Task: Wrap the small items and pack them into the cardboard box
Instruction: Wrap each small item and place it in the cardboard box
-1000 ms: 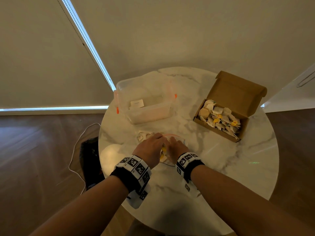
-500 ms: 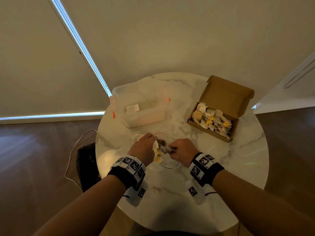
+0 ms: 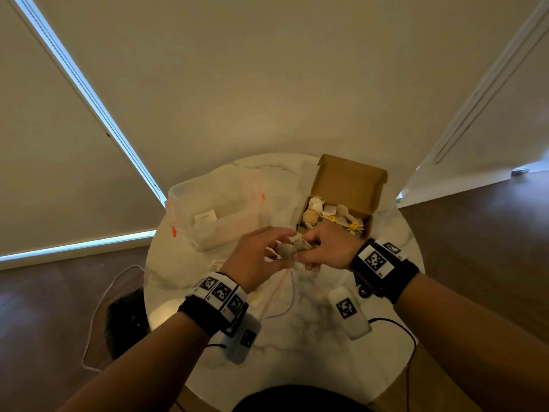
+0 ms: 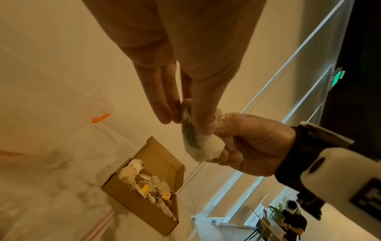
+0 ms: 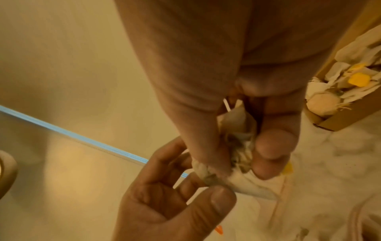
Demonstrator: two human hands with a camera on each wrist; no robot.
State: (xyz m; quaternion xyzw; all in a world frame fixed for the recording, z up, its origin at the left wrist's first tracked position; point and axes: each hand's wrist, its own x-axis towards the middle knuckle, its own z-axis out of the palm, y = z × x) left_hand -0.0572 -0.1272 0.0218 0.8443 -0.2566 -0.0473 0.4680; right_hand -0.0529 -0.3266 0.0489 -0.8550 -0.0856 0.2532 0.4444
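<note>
A small tea bag [image 3: 289, 249] of crumpled whitish paper hangs above the marble table [image 3: 312, 367]. My right hand [image 3: 315, 251] grips one end of it with curled fingers. My left hand [image 3: 267, 254] pinches its other edge between thumb and fingers. In the left wrist view the tea bag [image 4: 195, 141] shows dark contents, with the right hand [image 4: 251, 143] curled round it. The right wrist view shows the left hand's thumb [image 5: 218, 202] on the tea bag [image 5: 243, 141]. The open cardboard box [image 3: 350, 185] sits just behind the hands, holding several tea bags.
A clear plastic tub [image 3: 214, 215] with orange clips stands at the back left, a white packet inside it. A clear zip bag [image 3: 279, 295] lies on the table under the hands. A dark object and a white cable lie on the floor at left.
Both hands have lifted off the zip bag on the table and moved up and right toward the box, now holding a tea bag between them.
</note>
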